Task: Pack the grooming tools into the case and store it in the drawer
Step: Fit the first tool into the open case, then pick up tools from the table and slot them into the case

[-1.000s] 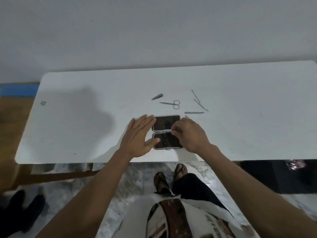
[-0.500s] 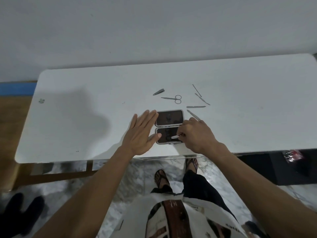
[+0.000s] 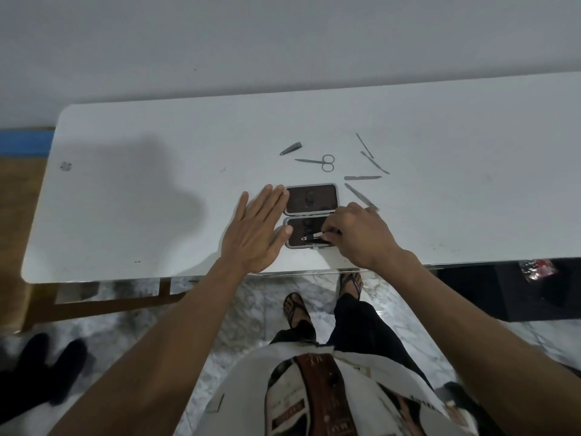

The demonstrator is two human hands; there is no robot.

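Note:
A small dark case (image 3: 311, 199) lies open in two halves near the front edge of the white table (image 3: 157, 196). My left hand (image 3: 256, 229) rests flat against the case's left side, fingers spread. My right hand (image 3: 355, 232) pinches a small metal tool (image 3: 311, 236) lying in the near half under a strap. Behind the case lie a nail clipper (image 3: 290, 148), small scissors (image 3: 319, 162), a flat file (image 3: 361, 177), and thin metal picks (image 3: 374, 162). Another thin tool (image 3: 358, 195) lies just beyond my right hand.
The table ends at a pale wall behind. Below the front edge I see a marble floor, my sandalled feet (image 3: 297, 308) and a dark cabinet (image 3: 518, 291) at the right. A wooden surface (image 3: 19, 196) stands left of the table.
My right hand has pushed the small tool further left into the near half of the case. My left hand stays flat beside the case. The view has shifted slightly.

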